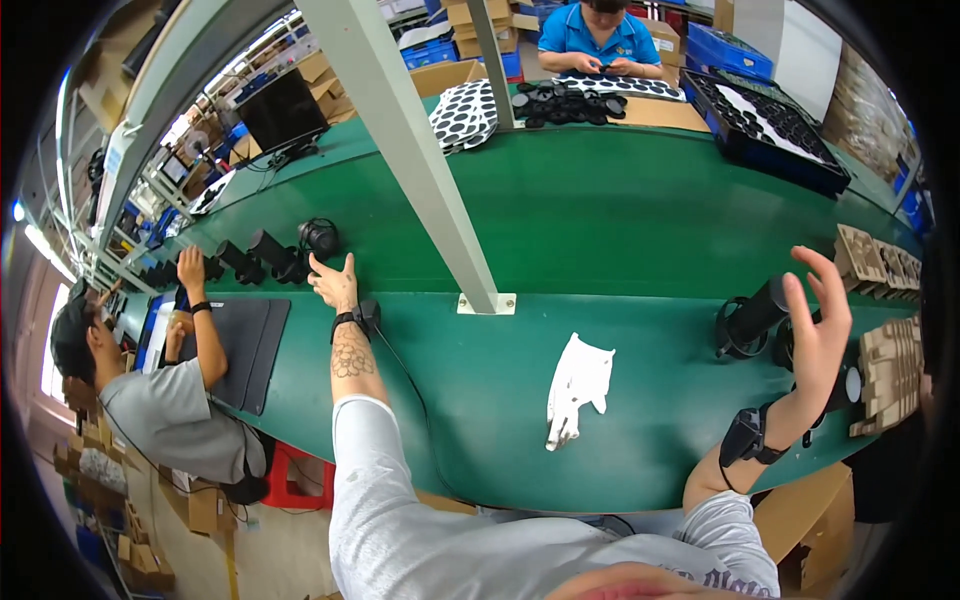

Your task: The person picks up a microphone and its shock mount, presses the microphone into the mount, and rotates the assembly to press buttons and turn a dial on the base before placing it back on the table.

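My left hand (335, 284) reaches out to the far left with its fingers apart and nothing in it. Just beyond its fingertips sits a black round device in a ring-like mount (319, 237). At the right my right hand (823, 325) is raised, fingers spread and curved, also without anything in it. Beside its thumb a black cylinder, like a microphone (757, 314), leans in a round black mount; whether they touch I cannot tell. A white glove (582, 378) lies flat on the green table (490, 400) between my arms.
Several black cylinders (268, 252) line the table's far left. A co-worker in grey (170, 425) sits there by a dark mat (250, 350). A metal post (420, 160) rises mid-table. Moulded pulp trays (888, 375) stand at right. Across the divider another person (600, 45) handles small parts.
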The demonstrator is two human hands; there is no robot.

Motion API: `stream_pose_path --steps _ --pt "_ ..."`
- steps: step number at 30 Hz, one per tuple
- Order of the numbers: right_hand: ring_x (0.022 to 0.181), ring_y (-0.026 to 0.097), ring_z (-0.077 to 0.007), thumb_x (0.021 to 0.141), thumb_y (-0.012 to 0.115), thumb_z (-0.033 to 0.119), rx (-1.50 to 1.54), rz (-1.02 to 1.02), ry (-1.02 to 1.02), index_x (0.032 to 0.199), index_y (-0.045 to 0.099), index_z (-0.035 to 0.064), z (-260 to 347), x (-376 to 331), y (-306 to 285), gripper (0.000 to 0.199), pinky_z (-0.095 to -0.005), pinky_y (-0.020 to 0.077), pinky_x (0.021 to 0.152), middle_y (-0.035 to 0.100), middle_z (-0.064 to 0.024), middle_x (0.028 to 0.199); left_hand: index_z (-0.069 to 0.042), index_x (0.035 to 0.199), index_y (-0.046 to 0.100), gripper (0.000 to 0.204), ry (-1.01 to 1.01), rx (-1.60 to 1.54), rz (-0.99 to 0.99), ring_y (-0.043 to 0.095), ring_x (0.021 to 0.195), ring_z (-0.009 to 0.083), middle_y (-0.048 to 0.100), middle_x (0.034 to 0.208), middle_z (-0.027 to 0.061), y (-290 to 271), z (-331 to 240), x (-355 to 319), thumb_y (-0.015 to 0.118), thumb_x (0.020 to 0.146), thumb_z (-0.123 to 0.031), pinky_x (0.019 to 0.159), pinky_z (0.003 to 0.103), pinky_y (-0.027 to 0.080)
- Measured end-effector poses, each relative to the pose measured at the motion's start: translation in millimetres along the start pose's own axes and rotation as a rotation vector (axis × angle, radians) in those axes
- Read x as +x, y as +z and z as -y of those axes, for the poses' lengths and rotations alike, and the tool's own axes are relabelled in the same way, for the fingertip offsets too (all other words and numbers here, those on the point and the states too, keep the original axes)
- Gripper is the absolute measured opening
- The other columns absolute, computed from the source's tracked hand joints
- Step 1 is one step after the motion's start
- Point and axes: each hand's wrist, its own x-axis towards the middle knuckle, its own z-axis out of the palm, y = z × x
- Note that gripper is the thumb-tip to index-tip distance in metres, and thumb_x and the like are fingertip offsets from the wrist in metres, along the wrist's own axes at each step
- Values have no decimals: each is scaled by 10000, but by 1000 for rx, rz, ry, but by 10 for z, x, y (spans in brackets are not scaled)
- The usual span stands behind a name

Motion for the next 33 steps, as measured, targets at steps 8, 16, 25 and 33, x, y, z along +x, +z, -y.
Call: stream_pose_path --steps 8,16,25,33 --pt "949 600 -328 864 508 -15 174 -91 -402 939 595 -92 325 -81 342 138 -423 459 874 626 -186 938 -279 1437 261 867 130 116 -207 537 1064 405 359 1342 206 153 -150 249 733 742 -493 745 505 527" --pt "855 586 -350 884 498 70 222 31 -572 913 577 -90 391 -184 482 181 -445 463 792 602 -206 841 -227 1306 441 610 126 -107 -117 504 1070 379 392 1234 170 184 -80 366 737 779 -310 761 470 521" --pt "757 582 -312 859 494 64 354 -50 -565 863 571 -83 459 -186 359 166 -382 467 700 595 -181 764 -4 1248 349 582 184 -1168 -99 553 981 255 371 1213 164 -919 -423 -615 701 785 -11 715 315 556" --pt "807 669 -190 765 376 811 806 537 177 1398 331 9 591 -156 906 1023 -234 539 579 589 -172 1149 -226 1068 409 673 1071 -851 -242 473 1027 298 383 1113 148 -2400 -1133 -1743 742 518 -25 776 417 520"
